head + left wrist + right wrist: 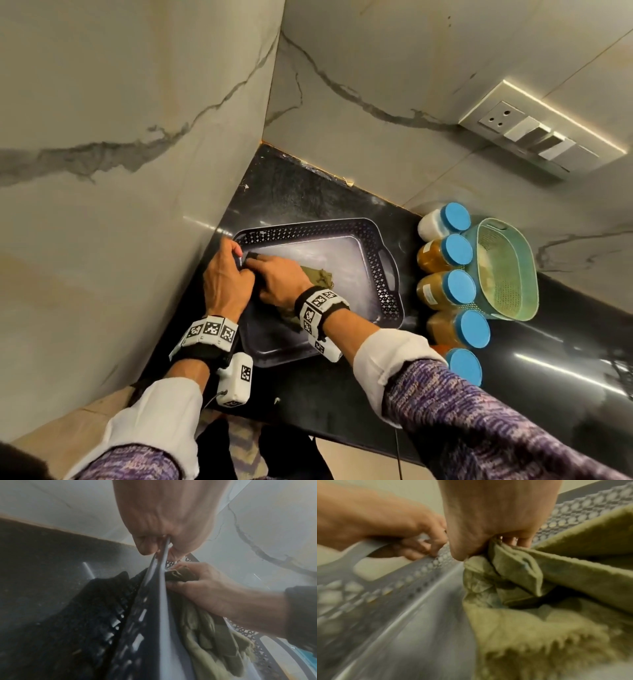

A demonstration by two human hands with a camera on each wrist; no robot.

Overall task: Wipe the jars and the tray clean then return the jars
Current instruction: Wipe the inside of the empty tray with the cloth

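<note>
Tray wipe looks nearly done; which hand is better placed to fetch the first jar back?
Right, probably. The five blue-lidded jars stand along the dark perforated plastic tray's right side, nearer the right hand, though it grips the olive cloth. The left hand grips the tray's far-left rim.

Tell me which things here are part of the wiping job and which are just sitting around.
Part of the job:
- grey tray, gripped at its rim by the left hand
- green cloth, held by the right hand
- five blue-lidded jars, standing beside the tray

Just lying about:
- green basket
- wall socket and switches
</note>
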